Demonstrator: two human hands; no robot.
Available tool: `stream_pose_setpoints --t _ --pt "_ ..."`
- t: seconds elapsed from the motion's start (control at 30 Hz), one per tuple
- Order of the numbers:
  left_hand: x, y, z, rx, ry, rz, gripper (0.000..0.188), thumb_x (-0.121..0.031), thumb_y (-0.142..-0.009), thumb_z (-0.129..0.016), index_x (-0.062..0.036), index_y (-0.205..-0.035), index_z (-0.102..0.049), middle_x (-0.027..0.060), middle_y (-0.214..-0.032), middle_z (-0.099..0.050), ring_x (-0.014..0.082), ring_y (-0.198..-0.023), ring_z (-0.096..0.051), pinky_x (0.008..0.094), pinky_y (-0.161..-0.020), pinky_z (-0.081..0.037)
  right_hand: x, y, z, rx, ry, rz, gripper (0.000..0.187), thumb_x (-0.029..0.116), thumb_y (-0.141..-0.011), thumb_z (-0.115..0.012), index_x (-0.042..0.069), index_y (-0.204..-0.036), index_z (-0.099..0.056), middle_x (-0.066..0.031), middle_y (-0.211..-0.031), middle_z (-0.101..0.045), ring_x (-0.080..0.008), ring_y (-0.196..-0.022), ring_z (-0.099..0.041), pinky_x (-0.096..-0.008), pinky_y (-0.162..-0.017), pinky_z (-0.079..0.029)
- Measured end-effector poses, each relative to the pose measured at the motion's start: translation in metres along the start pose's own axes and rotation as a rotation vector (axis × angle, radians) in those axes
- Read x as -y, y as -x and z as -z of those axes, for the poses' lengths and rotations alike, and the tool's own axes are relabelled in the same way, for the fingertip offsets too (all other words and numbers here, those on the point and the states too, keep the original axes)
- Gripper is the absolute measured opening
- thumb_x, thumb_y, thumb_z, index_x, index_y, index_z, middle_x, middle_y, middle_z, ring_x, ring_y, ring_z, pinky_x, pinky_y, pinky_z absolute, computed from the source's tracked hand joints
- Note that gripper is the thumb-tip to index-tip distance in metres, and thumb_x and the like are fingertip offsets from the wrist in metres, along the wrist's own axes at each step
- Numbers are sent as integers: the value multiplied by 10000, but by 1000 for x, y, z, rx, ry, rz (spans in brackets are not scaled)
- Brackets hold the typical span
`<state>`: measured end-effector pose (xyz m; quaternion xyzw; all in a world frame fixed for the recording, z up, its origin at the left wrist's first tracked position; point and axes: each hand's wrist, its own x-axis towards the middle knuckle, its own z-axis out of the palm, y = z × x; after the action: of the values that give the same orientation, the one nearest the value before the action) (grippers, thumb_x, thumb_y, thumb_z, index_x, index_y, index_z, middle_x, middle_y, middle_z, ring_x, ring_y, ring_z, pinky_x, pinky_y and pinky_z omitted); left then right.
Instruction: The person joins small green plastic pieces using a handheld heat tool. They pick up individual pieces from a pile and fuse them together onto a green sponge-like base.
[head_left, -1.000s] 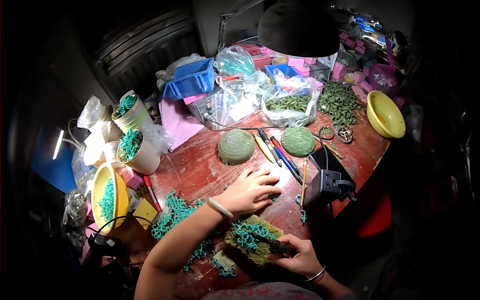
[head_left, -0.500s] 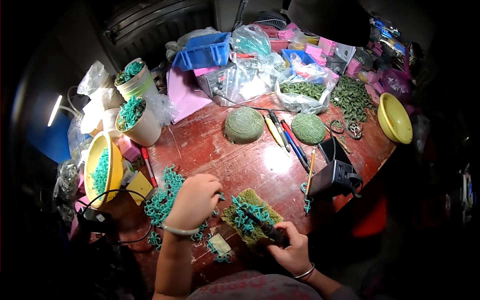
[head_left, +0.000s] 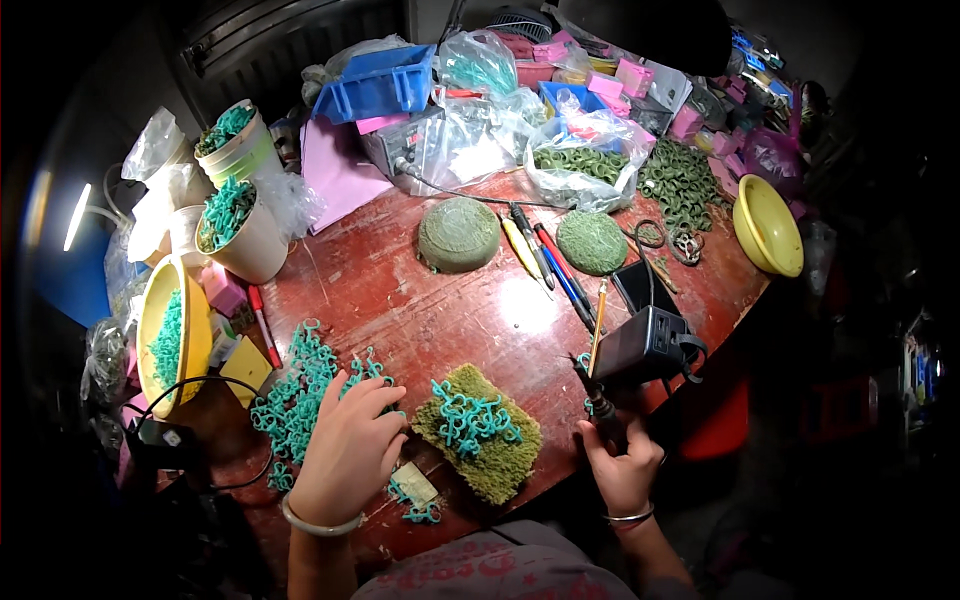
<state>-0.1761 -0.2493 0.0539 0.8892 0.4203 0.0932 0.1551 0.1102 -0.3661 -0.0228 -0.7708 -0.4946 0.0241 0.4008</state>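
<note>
My left hand (head_left: 352, 452) hovers at the right edge of a loose pile of small curled teal pieces (head_left: 292, 385), its fingers apart and nothing seen in them. To its right lies a rough olive-green pad (head_left: 500, 475) with a cluster of teal pieces (head_left: 470, 415) on top. My right hand (head_left: 622, 468) is closed round a dark pen-shaped tool (head_left: 600, 404), beside a black box-shaped device (head_left: 642, 345). The tool's tip is hard to make out against the dark. A small pale block (head_left: 415, 483) rests near the table's front edge, with a few teal pieces around it.
Two round green blocks (head_left: 458, 236) (head_left: 592, 243) stand mid-table, with pens and a yellow tool (head_left: 522, 248) between them. At left are tubs (head_left: 245, 245) and a yellow bowl (head_left: 200, 335) of teal pieces. Green rings (head_left: 680, 190) and another yellow bowl (head_left: 768, 225) sit at right.
My right hand has carried the dark tool away from the pad, rightward to beside the black device. My left hand has shifted left and down, and its fingers have spread. The view has shifted slightly.
</note>
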Motion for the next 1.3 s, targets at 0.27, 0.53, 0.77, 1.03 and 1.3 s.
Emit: stream_pose_setpoints --t 0.27,0.53,0.77,1.03,1.3 --pt "-10 9 7 -243 218 -57 144 -60 -784 -733 -34 -924 -708 111 -1091 -673 316 -1075 -617 462 -985 -459 -2 -5 -6 -36 14 37 207 134 -778 -807 31 -883 -662 -123 -633 -607 -267 -535 -621 -360 -513 -478" --pt "-49 24 -20 66 1548 440 243 -18 -902 -697 33 -1137 -661 104 -1023 -722 150 -944 -693 266 -847 -554 57 -1 9 295 -539 -122 128 35 -814 -778 5 -852 -660 41 -656 -558 -28 -579 -469 -211 -523 -388" --pt "-41 25 -34 70 1718 491 332 30 -911 -665 58 -1234 -590 146 -1083 -697 180 -982 -686 297 -878 -565 91 3 -5 582 -764 -124 93 -8 -822 -755 -13 -851 -668 0 -688 -620 -49 -571 -552 -192 -498 -428" --pt "-32 34 -18 -199 1422 598 70 -36 -902 -710 6 -895 -655 62 -783 -695 82 -654 -654 196 -570 -527 82 -14 -19 360 -618 -273 91 15 -851 -746 13 -831 -658 74 -632 -545 8 -580 -457 -177 -519 -330" --pt "-11 37 -21 -470 1106 514 96 -3 -883 -714 -9 -861 -620 13 -747 -648 47 -626 -597 202 -532 -470 80 -9 -19 408 -640 -244 109 29 -838 -768 17 -835 -660 89 -622 -494 12 -580 -408 -175 -516 -300"
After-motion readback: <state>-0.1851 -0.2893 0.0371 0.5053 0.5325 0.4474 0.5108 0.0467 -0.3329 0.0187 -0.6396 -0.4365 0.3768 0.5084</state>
